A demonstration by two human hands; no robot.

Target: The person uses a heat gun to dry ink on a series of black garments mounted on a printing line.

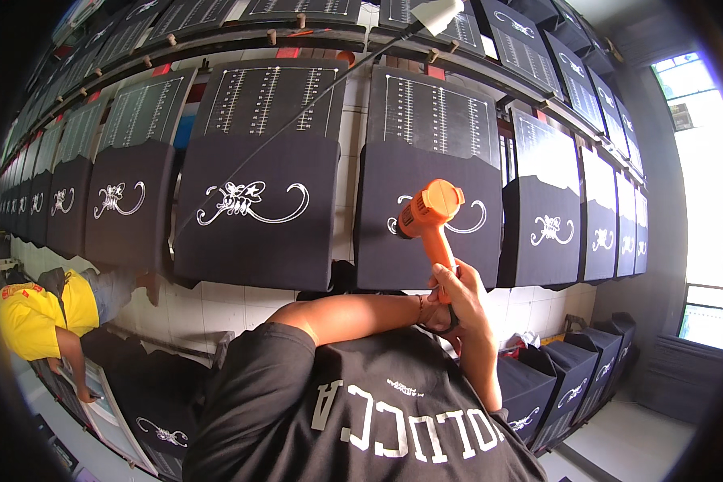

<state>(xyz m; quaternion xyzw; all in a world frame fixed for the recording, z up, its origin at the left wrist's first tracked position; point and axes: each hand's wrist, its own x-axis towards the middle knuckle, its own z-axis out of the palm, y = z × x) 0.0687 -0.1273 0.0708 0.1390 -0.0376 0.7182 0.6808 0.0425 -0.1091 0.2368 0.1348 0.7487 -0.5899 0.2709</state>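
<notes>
An orange hair dryer (432, 213) is upright in front of my chest, its dark nozzle pointing left. My right hand (464, 296) wraps round its handle. My left forearm crosses my body, bringing my left hand (439, 316) against the right wrist, just under the handle; its fingers are mostly hidden. Behind the dryer is a black fabric-covered board (430, 257) with a white scroll print, and a similar printed panel (257, 233) stands to its left. Whether the nozzle touches the fabric I cannot tell.
Rows of printed black boards run along wooden rails (241, 43) to both sides. A thin dark rod (313, 104) with a pale head slants over them. A person in a yellow shirt (44, 313) works at a frame at lower left. More black panels (574, 377) stand at lower right.
</notes>
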